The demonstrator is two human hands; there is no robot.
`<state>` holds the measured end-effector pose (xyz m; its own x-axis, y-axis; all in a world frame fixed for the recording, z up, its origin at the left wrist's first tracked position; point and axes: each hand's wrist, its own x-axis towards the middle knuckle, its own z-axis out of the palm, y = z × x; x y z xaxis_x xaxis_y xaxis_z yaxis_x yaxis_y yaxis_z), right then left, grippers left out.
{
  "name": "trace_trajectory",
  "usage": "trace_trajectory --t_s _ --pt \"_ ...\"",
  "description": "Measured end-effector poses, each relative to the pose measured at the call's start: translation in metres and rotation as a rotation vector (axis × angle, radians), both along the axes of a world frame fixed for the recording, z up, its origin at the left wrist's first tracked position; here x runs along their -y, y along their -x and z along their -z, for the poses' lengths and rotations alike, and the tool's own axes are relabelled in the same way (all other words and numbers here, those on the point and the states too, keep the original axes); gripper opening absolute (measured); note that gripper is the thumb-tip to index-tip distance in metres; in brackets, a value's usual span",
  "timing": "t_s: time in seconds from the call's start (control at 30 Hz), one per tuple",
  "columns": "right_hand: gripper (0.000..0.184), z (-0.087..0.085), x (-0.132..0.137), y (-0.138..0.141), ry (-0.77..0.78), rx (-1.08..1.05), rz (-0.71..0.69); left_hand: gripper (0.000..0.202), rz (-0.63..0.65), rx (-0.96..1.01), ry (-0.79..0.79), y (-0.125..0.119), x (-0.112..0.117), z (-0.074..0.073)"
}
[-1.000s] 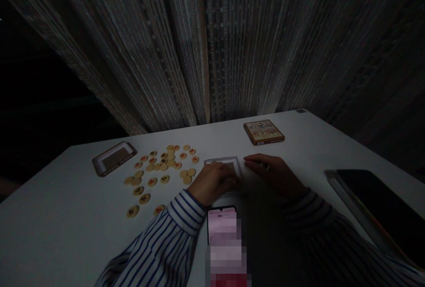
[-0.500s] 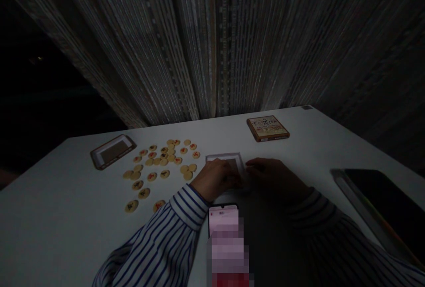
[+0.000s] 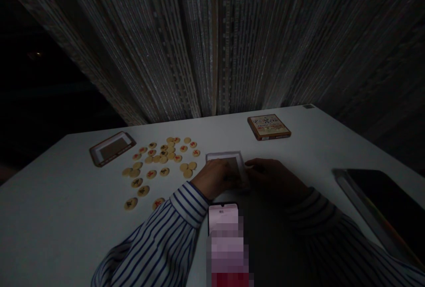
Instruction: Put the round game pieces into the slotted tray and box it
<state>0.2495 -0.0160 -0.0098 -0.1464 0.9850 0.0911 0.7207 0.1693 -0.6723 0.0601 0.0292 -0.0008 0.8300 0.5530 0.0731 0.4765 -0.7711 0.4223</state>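
Okay, quick count: I'm seeing two hands going, the left hand (image 3: 212,180) and the right hand (image 3: 275,178), both at one middle tray (image 3: 226,156). Another left tray (image 3: 112,149) is sitting out, with about thirty round game pieces (image 3: 163,159) lying beside it. One box (image 3: 268,127) is sitting far right, one phone (image 3: 223,216) near, and one dark tablet (image 3: 381,207) right.

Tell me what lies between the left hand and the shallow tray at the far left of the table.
Round game pieces lie scattered on the white table between the left hand and the tray, as the head view shows.
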Motion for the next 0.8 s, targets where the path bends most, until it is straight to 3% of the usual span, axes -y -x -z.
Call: trace_trajectory --t_s 0.43,0.8 --pt "0.029 -0.0017 -0.0005 0.0007 0.042 0.002 0.002 0.025 0.004 -0.142 0.074 -0.0006 -0.0025 -0.0049" --pt "0.028 -0.0004 -0.0002 0.0010 0.036 -0.003 0.006 0.020 0.055 -0.050 0.092 0.0048 -0.0060 -0.0012"
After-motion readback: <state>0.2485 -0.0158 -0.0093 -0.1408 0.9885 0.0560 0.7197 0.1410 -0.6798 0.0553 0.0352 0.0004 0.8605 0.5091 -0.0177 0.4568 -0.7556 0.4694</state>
